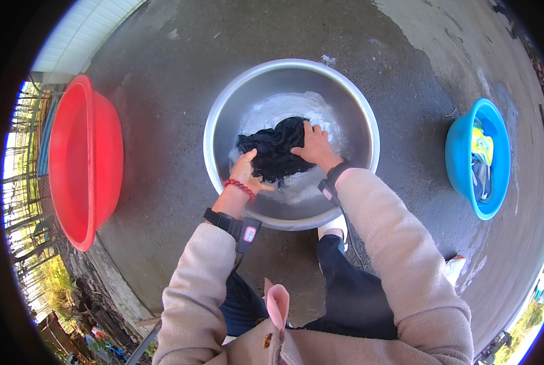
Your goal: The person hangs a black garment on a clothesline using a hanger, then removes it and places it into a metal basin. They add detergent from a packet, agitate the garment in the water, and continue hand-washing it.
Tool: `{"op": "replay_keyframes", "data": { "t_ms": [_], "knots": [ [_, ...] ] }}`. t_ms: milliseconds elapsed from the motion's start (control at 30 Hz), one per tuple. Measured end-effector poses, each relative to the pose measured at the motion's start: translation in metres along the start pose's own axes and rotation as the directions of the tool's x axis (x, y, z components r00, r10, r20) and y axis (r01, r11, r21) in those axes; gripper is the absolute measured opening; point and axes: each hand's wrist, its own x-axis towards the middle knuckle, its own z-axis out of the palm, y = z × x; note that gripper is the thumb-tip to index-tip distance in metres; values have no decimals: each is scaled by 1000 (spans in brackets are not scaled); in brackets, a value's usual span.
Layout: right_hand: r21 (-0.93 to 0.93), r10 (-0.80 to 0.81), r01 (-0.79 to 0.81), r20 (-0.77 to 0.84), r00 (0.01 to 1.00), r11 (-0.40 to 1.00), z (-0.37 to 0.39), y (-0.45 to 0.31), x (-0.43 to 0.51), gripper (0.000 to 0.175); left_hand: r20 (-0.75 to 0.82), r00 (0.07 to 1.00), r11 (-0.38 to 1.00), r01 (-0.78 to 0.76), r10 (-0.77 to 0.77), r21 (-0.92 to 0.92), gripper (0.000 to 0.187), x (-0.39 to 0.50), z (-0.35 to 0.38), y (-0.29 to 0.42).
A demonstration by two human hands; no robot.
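Observation:
A bunched black cloth (276,146) lies wet-looking and crumpled in a wide stainless steel basin (292,223) in front of me. Beside the cloth's lower left edge is my left hand (246,175), its thumb and fingers spread apart. My right hand (315,145) rests on the right side of the cloth, thumb and fingers apart with dark fabric between them. Whether that hand grips the fabric cannot be told. Under the cloth, pale glare or shallow water covers the basin's floor.
To the left, a large red plastic tub (107,155) appears strongly tilted by the lens. A blue plastic basin (459,155) at right holds a yellow item (482,145) and dark-and-white items (481,180). Damp concrete ground (162,219) surrounds them. My shoe (333,227) is close to the steel basin.

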Motion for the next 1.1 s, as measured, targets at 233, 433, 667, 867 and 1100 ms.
{"op": "replay_keyframes", "data": {
  "t_ms": [233,433,667,867,1100],
  "knots": [
    [767,-425,283,-15,905,576,-8,-52,-51,57,301,952,982,97,-45,-160,63,18,-14,-3],
    [425,-288,393,-292,912,815,-45,-46,-78,52,367,916,986,-163,161,-25,36,36,-18,3],
    [699,382,428,-690,614,573,-68,156,-182,20,-28,998,975,-41,48,217,57,47,-30,23],
    [929,993,353,104,52,-116,60,358,-405,18,0,992,877,-114,129,466,73,30,-15,26],
    [873,850,352,443,-286,-337,107,436,-536,21,7,1000,757,-5,1,653,83,44,8,-11]
  ]
}}
